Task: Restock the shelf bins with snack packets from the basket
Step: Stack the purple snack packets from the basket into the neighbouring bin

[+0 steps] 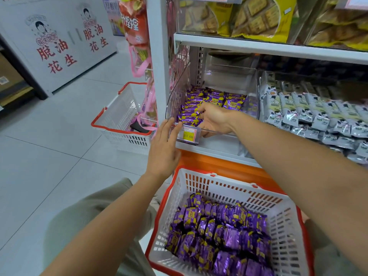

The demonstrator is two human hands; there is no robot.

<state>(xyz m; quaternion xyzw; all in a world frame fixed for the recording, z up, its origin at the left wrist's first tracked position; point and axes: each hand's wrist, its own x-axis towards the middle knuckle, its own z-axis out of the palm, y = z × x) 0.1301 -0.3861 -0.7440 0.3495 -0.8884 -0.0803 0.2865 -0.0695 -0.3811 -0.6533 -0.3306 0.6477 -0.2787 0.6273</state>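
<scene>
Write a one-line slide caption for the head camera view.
Right hand grips a purple snack packet in the clear bin; the open left hand touches its front corner, basket below.

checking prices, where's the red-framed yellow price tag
The price tag: head view, left of centre, on the front lip of the clear plastic bin, between left hand and right hand.

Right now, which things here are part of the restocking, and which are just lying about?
In use: purple packets, near basket, clear bin, left hand on the bin's front, right hand holding packets inside.
Lying about: far basket, grey packets, yellow biscuit packs, price tag.
</scene>
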